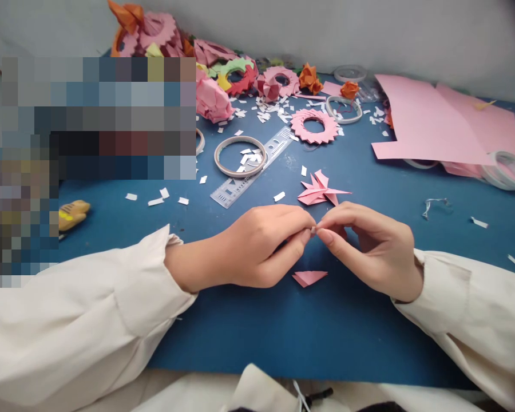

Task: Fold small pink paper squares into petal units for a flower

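Note:
My left hand (257, 246) and my right hand (371, 243) meet fingertip to fingertip above the blue table. Pinched between them is a tiny pale piece of tape (313, 230), mostly covered by the fingers. Just beyond the fingertips lies a pink folded-paper piece with pointed flaps (320, 189). A small pink folded paper triangle (309, 278) rests on the near side, below the hands and apart from them.
A clear plastic ruler (253, 166) lies under a tape roll (241, 156), with white scraps scattered around. Behind are a pink paper ring (314, 126) and more folded paper. Large pink sheets (446, 123) lie right; a yellow cutter-like object (74, 214) is left.

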Available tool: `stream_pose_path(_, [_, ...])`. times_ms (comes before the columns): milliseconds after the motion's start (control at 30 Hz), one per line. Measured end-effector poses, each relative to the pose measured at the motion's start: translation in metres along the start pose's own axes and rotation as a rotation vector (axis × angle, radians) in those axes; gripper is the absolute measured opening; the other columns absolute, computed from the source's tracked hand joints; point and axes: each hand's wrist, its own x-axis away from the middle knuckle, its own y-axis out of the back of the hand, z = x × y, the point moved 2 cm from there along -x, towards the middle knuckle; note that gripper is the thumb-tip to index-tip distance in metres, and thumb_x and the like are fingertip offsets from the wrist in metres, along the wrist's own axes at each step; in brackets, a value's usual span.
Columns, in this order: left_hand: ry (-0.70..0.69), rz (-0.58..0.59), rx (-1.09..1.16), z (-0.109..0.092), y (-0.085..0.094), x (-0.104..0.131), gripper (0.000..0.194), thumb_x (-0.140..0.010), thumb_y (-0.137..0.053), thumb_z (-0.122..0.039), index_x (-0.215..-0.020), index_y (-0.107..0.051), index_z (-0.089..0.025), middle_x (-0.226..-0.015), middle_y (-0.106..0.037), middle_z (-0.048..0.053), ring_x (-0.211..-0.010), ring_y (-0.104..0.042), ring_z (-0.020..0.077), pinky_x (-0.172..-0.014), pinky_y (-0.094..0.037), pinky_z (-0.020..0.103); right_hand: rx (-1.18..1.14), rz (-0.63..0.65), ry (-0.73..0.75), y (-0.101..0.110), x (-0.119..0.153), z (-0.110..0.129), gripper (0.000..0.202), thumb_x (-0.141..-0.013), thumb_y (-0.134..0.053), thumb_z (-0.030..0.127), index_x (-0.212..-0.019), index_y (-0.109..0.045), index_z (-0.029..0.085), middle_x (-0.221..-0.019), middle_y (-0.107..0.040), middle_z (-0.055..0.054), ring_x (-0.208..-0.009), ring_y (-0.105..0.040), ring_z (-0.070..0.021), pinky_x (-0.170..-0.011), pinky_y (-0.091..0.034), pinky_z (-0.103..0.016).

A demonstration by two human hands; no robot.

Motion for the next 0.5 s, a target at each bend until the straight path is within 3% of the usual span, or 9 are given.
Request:
stream_pose_path(200, [0.016, -0.004, -0.010, -0.0001, 0.0001, -0.0001, 0.018, -0.090, -0.038, -0.013, -0.079, -0.052, -0.013, -0.066, -0.052, 0.001, -0.058, -0.045, 0.0109, -0.059, -0.039, 0.021, -0.010, 0.003, 0.031, -0.0006, -0.0008, -0.0003, 0.012, -0.079, -0.061, 0.012, -0.088, -0.064, 0.020, -0.078, -0.064, -0.002, -0.068, -0.056, -0.0123, -0.060, -0.046, -0.028])
stream_pose_path(500, [-0.012, 0.005, -0.089, 0.0005, -0.0033, 0.0008, 0.018, -0.090, -0.038, -0.012, -0.080, -0.053, -0.013, -0.068, -0.057, 0.003, -0.062, -0.050, 0.0127, -0.060, -0.041, 0.022, -0.015, -0.028, 0.027, -0.0003, -0.0006, -0.0010, 0.013, -0.079, -0.061, 0.010, -0.086, -0.066, 0.020, -0.077, -0.066, -0.002, -0.067, -0.058, -0.0122, -0.058, -0.049, -0.027])
